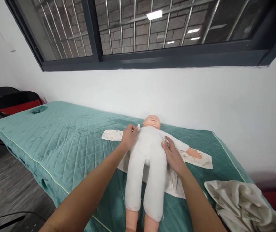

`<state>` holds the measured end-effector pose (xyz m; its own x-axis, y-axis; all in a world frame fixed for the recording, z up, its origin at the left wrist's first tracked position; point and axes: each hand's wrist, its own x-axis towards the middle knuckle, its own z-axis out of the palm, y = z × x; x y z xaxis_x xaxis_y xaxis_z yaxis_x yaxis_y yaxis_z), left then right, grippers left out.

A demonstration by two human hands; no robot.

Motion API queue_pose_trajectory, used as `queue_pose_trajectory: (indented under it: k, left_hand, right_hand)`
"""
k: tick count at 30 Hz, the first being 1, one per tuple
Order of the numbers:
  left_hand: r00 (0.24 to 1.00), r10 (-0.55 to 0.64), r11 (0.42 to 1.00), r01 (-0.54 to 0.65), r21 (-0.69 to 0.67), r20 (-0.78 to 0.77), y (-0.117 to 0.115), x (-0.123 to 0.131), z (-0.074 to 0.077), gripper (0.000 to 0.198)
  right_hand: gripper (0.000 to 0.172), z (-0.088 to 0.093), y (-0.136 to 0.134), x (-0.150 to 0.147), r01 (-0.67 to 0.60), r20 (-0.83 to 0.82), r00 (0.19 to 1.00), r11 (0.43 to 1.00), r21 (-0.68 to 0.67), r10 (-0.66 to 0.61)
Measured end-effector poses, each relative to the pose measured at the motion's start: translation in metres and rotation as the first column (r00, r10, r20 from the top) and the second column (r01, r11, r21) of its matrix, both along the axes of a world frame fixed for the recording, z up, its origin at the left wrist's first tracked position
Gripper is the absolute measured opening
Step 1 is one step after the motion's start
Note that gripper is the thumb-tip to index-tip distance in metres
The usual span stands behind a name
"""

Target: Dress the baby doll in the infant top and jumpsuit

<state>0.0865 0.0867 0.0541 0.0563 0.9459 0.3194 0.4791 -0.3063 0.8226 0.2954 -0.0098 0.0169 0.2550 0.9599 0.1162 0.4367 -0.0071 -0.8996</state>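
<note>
Now, in the head view, one doll [151, 143] lies on its back on one pale shirt [174, 185], on one green bed [63, 138]. It stretches far to near, head far, feet near. The left hand [129, 137] has curled fingers by its left-side shoulder; the right hand [174, 158] bends fingers at its right side. What they grip, I can't tell. One crumpled cloth [244, 203] lies near right.

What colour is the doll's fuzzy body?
The doll's body is plain white, and it shows in the head view.
</note>
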Motion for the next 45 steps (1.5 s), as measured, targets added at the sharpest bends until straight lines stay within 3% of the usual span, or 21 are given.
queue_pose_trajectory:
  k: [4,7,11,14,18,21,23,26,32,37,42,45]
  left_hand:
    - [0.999,-0.035,0.999,0.036,0.039,-0.02,-0.005,0.007,0.016,0.024]
    - [0.981,-0.024,0.996,0.041,0.082,-0.191,-0.019,0.019,0.025,0.021]
    - [0.824,-0.021,0.99,0.097,0.105,-0.566,-0.048,0.033,0.029,0.02]
    - [0.726,-0.05,0.962,0.219,0.162,-0.686,-0.078,0.029,0.028,0.018]
    - [0.763,-0.092,0.891,0.349,0.289,-0.64,-0.126,0.002,0.02,0.019]
    - [0.867,-0.046,0.87,0.279,0.406,-0.497,-0.151,-0.028,0.004,0.022]
    - [0.914,0.002,0.889,0.184,0.42,-0.406,-0.16,-0.047,-0.009,0.031]
    - [0.952,0.026,0.929,0.09,0.359,-0.305,-0.162,-0.068,-0.027,0.041]
    - [0.98,0.037,0.967,0.014,0.253,-0.195,-0.146,-0.082,-0.041,0.033]
    - [0.978,-0.046,0.963,0.098,0.251,-0.206,-0.137,-0.083,-0.048,0.027]
    - [0.95,-0.149,0.902,0.244,0.356,-0.275,-0.153,-0.089,-0.051,0.028]
    - [0.936,-0.198,0.89,0.296,0.346,-0.291,-0.158,-0.092,-0.046,0.026]
  right_hand:
    - [0.078,0.0,0.0,-0.016,0.004,-0.063,0.998,1.0,0.003,-0.004]
    - [0.08,0.003,-0.002,-0.029,0.022,-0.086,0.996,1.0,-0.015,-0.023]
    - [0.08,0.003,-0.002,-0.034,0.028,-0.133,0.991,0.999,-0.018,-0.03]
    - [0.077,0.002,-0.001,-0.031,0.033,-0.149,0.988,0.999,-0.005,-0.033]
    - [0.075,-0.003,0.002,-0.026,0.032,-0.128,0.991,0.999,0.02,-0.029]
    - [0.071,-0.009,0.005,-0.023,0.042,-0.101,0.994,0.997,0.062,-0.036]
    - [0.069,-0.013,0.008,-0.022,0.06,-0.095,0.994,0.995,0.077,-0.052]
    - [0.069,-0.014,0.009,-0.021,0.073,-0.091,0.994,0.995,0.072,-0.067]
    - [0.073,-0.002,0.003,-0.023,0.082,-0.083,0.993,0.996,0.018,-0.081]
    - [0.071,0.003,0.0,-0.024,0.091,-0.081,0.993,0.996,0.015,-0.09]
    - [0.069,-0.002,0.004,-0.022,0.097,-0.089,0.991,0.995,0.017,-0.096]
    - [0.067,-0.007,0.006,-0.021,0.101,-0.132,0.986,0.995,0.018,-0.098]
